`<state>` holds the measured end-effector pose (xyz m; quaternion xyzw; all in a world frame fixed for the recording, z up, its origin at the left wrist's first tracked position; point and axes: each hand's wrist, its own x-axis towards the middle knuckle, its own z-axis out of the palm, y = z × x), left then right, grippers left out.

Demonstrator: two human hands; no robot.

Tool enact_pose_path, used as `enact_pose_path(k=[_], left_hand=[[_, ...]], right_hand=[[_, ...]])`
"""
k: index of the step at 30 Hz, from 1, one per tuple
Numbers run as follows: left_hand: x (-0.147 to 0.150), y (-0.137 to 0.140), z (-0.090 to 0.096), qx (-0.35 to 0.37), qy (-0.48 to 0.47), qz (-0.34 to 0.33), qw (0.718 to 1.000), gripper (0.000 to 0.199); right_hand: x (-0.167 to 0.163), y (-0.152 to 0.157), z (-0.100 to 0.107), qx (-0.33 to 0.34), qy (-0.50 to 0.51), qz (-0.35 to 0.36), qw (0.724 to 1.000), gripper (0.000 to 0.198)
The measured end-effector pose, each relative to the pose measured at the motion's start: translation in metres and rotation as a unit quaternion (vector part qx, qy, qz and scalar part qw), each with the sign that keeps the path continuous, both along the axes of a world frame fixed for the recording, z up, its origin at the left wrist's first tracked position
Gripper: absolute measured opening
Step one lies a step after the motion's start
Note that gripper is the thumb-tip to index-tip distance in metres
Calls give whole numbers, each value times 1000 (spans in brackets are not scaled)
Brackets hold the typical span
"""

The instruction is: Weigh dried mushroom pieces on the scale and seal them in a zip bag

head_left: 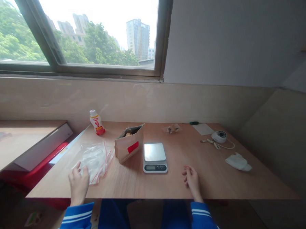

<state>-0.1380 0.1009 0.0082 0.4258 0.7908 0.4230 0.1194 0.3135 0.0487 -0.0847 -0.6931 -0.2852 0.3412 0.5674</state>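
Left hand on a pile of plastic bags at the table's near edge.

The left hand (79, 183) rests with fingers loosely spread on the clear, red-striped plastic bags (95, 159), whose pile runs away toward the bottle (97, 122). The right hand (192, 181) lies loosely curled and holds nothing, near the scale (155, 157). The open paper bag (129, 144) holds something pale, too small to identify.

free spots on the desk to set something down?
Bare wood between the scale and the white cloth, beyond the right hand. Also behind the scale, toward the wall. Crowded on the left: plastic bags under the left hand, paper bag, bottle.
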Motion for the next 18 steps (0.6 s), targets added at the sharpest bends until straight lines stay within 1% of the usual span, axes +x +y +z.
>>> enact_pose_path(k=[2,4,6,7,9,10,12,14,16,18], left_hand=[[14,-3,3,27,63,29,997,58],[30,-9,5,99,104,42,989,56],[45,-17,4,161,121,15,979,43],[53,-21,2,185,122,-10,975,37],[67,-27,-8,199,106,-98,969,27],[74,-29,-14,190,85,-150,966,25],[86,-30,-30,141,42,-263,954,25],[96,-28,-47,84,-8,-338,937,25],[103,-25,-59,44,-30,-380,923,25],[106,-22,-66,26,-35,-402,915,26]], right_hand=[[-1,0,0,4,-2,-2,1000,52],[0,0,-1,8,1,3,1000,52],[1,0,-3,6,6,7,1000,53],[1,0,-4,5,9,8,1000,54],[1,-1,-5,3,13,5,1000,56],[1,-1,-5,2,13,2,1000,57],[0,-1,-4,3,9,0,1000,58],[-1,-2,-1,3,9,-1,1000,57],[-3,-3,3,4,12,-2,1000,57],[-5,-4,6,4,10,-4,1000,57]])
